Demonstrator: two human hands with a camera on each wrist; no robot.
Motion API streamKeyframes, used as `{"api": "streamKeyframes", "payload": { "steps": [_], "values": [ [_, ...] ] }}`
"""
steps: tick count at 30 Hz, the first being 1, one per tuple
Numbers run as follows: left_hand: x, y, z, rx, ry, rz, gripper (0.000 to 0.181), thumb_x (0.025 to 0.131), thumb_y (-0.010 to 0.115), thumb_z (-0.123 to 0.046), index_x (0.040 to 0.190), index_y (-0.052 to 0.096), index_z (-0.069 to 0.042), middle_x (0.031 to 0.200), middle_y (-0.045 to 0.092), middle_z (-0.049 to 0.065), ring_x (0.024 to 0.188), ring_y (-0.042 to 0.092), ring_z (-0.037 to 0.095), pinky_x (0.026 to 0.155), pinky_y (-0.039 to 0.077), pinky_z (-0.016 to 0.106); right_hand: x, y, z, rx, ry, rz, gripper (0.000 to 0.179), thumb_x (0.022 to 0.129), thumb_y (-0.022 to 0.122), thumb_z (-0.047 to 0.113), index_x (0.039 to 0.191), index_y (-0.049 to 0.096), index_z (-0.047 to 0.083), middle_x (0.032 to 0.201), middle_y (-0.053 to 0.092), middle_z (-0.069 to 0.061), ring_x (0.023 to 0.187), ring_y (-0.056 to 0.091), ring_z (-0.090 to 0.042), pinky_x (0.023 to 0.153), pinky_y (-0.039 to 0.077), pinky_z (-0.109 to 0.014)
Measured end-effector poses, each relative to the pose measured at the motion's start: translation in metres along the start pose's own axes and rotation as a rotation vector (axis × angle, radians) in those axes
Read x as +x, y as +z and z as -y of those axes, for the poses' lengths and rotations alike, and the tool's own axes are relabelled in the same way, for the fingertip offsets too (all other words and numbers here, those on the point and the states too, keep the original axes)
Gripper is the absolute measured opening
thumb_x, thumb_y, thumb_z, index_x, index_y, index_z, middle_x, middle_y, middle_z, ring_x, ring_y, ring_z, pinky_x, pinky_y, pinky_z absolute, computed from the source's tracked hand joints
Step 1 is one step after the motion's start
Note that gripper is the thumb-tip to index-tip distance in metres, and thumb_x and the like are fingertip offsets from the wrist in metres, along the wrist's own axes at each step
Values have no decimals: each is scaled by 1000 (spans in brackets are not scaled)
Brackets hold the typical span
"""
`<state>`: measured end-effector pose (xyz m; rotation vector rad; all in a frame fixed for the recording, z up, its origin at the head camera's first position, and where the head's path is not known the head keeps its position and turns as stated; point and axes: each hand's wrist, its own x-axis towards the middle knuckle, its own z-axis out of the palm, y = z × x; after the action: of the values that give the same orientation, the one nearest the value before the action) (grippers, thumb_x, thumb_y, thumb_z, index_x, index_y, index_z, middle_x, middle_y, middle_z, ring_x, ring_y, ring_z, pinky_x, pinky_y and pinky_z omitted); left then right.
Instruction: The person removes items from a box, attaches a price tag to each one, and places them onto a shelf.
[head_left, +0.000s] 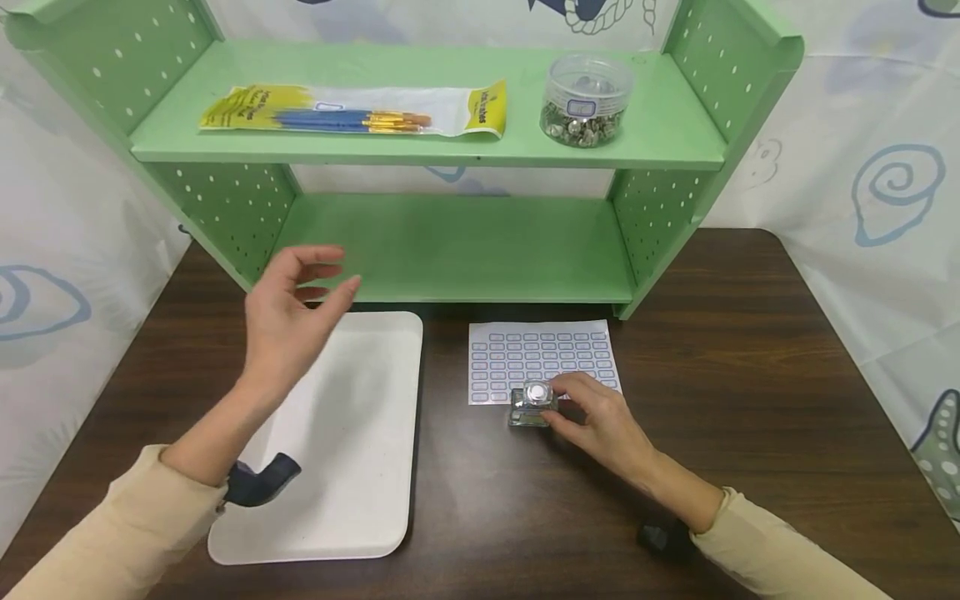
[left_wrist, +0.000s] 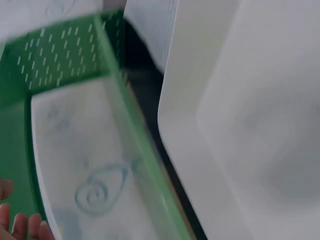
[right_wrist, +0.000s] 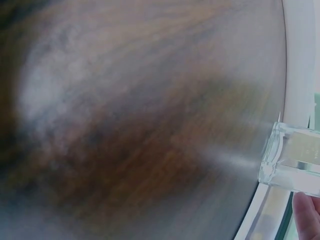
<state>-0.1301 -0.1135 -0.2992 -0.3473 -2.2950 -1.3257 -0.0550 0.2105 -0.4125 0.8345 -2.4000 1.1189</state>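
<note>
My right hand pinches a small, square clear glass bottle with a round whitish top, between thumb and fingers at its right side. The bottle overlaps the lower edge of a sheet of blue-framed labels in the head view. At the right edge of the right wrist view the same glass bottle shows with a fingertip against it. My left hand hovers over the far end of a white tray, in front of the green shelf. Its fingers are loosely bent around nothing.
The green shelf unit stands at the back of the dark wooden table. On its upper board lie a packet of paintbrushes and a clear jar of small metallic pieces. A patterned sheet hangs behind.
</note>
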Motion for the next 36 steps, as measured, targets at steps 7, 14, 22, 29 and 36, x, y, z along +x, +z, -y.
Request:
{"api": "streamKeyframes", "payload": {
  "steps": [7, 14, 22, 29, 36],
  "values": [
    [20, -38, 23, -165, -110, -328, 35, 80, 69, -2, 113, 58, -7, 108, 55, -9, 91, 53, 5, 74, 41, 16, 0, -1, -1, 36, 31, 17, 29, 70, 78, -5, 95, 65, 2, 94, 65, -5, 85, 63, -15, 70, 57, -25],
    [34, -57, 42, -339, -247, -471, 48, 78, 70, 1, 120, 50, -13, 117, 48, 1, 98, 45, 10, 81, 40, 20, 0, -3, -1, 26, 47, 36, 30, 70, 79, -2, 96, 65, 2, 95, 66, -5, 87, 63, -15, 71, 57, -28],
    [38, -59, 64, -385, -366, -429, 57, 80, 70, -1, 130, 45, -12, 120, 46, -3, 106, 44, 8, 90, 38, 19, 3, -5, 0, 23, 50, 61, 30, 70, 79, 0, 96, 64, 2, 94, 66, -5, 86, 63, -15, 71, 57, -26],
    [43, -57, 76, -427, -375, -366, 50, 81, 68, 3, 127, 53, -8, 116, 56, 2, 108, 54, 14, 92, 45, 18, 3, -4, -1, 49, 41, 63, 29, 71, 79, -1, 96, 64, 2, 93, 66, -5, 86, 63, -15, 71, 57, -27],
    [46, -59, 82, -398, -410, -379, 42, 81, 67, 3, 121, 58, -5, 104, 61, -1, 93, 59, 9, 81, 47, 14, 3, -5, -2, 39, 32, 55, 30, 70, 79, -1, 95, 65, 3, 92, 66, -4, 85, 63, -14, 70, 57, -31]
  ]
}}
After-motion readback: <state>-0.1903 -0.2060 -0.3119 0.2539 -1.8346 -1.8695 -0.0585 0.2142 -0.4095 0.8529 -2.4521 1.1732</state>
